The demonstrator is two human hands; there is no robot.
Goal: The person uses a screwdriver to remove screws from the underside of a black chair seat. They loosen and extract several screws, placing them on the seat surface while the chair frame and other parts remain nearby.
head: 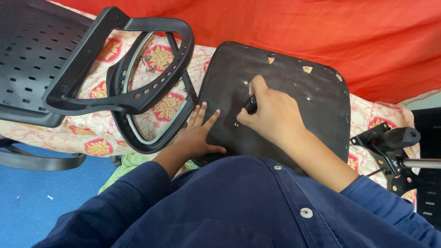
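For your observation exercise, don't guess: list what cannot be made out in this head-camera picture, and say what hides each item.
1. Tool in the right hand: only a dark handle shows; the fingers hide its tip.
2. Seat base: its near edge lies behind the blue shirt.
3. Metal lever mechanism: cut off by the right edge.
4. Small metal parts inside the armrest frame: too small to identify.
5. Left hand: flat on the base; its palm is unseen.

The person wears a dark navy button-front shirt [239,206] filling the lower centre of the frame. Pale round buttons [306,212] run along its placket. Both long sleeves are pushed up, leaving forearms and the left hand [197,138] and right hand [271,115] bare.
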